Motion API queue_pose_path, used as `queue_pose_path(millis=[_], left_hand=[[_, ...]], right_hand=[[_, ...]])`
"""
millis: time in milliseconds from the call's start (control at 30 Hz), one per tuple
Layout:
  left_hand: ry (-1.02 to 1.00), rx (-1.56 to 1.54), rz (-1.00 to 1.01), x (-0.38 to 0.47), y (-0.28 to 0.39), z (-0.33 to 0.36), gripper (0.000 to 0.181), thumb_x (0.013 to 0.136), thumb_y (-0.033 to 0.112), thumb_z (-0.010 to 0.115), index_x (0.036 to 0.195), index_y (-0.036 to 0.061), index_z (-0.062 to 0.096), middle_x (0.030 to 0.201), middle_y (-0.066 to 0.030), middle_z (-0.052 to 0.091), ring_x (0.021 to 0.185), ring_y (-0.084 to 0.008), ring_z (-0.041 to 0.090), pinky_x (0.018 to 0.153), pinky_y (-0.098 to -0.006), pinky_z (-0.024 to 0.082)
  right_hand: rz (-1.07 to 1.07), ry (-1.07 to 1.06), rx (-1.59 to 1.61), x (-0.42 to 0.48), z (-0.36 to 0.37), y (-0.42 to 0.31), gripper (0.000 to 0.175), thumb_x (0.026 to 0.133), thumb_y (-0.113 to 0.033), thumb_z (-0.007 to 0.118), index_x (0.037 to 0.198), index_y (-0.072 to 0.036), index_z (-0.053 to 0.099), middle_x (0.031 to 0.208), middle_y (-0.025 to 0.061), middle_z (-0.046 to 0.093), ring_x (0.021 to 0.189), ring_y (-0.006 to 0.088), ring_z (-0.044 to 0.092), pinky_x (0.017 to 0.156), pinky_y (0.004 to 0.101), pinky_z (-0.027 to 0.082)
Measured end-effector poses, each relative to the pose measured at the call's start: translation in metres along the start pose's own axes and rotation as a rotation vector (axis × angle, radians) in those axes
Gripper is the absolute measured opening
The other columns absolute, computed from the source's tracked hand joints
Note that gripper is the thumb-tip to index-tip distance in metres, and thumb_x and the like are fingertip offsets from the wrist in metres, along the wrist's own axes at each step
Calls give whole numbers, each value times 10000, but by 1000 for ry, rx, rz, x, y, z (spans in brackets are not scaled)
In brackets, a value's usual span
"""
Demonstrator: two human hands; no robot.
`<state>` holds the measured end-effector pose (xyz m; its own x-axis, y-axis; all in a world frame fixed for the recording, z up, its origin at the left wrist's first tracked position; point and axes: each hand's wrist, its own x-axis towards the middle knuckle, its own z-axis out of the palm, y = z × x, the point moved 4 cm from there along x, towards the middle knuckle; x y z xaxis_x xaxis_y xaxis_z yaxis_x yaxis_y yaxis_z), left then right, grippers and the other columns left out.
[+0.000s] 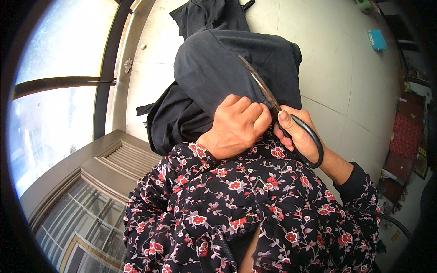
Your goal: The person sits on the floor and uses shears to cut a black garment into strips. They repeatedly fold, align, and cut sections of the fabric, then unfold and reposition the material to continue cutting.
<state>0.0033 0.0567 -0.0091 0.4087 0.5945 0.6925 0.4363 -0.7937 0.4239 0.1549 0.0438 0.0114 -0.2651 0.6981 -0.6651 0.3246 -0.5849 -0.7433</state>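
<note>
Dark scissors (261, 83) with black handles slant up and to the left, their blades over dark cloth (211, 65). My right hand (300, 133) grips them at the handles, its thumb near the pivot. Close beside it, my left hand (239, 126) is closed in a fist at the near edge of the dark cloth; the folded fingers hide what they pinch. The cloth lies across my lap. Black fabric (181, 119) hangs in folds at its left, and another black cloth piece (215, 15) lies beyond it.
Pale floor tiles (321, 68) spread ahead and to the right. A framed window (61, 112) and a carved wooden door panel (119, 160) stand at the left. A blue box (377, 40) lies at the upper right, and a red patterned cloth (404, 136) at the far right.
</note>
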Motion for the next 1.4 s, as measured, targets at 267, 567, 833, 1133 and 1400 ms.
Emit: queue_pose_path(millis=[267, 567, 833, 1133, 1400], left_hand=[[-16, -32, 40, -2, 3, 1, 188, 638, 147, 582, 790, 42, 546, 662, -4, 459, 606, -150, 481, 555, -288, 356], [-22, -70, 50, -4, 6, 3, 158, 643, 151, 591, 752, 54, 532, 644, -6, 434, 589, -155, 463, 548, -296, 343], [-59, -103, 57, -6, 8, 4, 139, 647, 155, 576, 736, 59, 530, 634, -4, 425, 583, -150, 450, 541, -291, 334], [-112, -117, 98, -7, 13, -1, 138, 647, 162, 572, 739, 65, 538, 635, 1, 429, 584, -148, 442, 547, -287, 335], [-187, -219, 72, -8, 13, -5, 117, 648, 155, 564, 718, 80, 509, 643, -7, 453, 603, -165, 476, 568, -299, 360]], right_hand=[[-136, -46, -34, 12, -4, -11, 539, 921, -536, 404, 794, -30, 539, 656, 17, 536, 541, 78, 506, 501, 201, 423], [-119, -6, 74, 23, 4, -3, 516, 919, -539, 411, 737, -61, 474, 592, -24, 426, 500, 48, 410, 438, 194, 360], [-34, 3, 14, 21, 2, -3, 531, 902, -555, 435, 728, -55, 493, 599, -20, 448, 514, 45, 441, 417, 189, 360], [-213, 48, -20, 40, 4, -10, 523, 910, -547, 429, 702, -70, 480, 566, -44, 401, 502, 44, 393, 437, 206, 323], [-98, 54, 24, 32, 7, -5, 517, 909, -544, 429, 699, -75, 483, 523, -36, 412, 426, 49, 398, 385, 198, 330]])
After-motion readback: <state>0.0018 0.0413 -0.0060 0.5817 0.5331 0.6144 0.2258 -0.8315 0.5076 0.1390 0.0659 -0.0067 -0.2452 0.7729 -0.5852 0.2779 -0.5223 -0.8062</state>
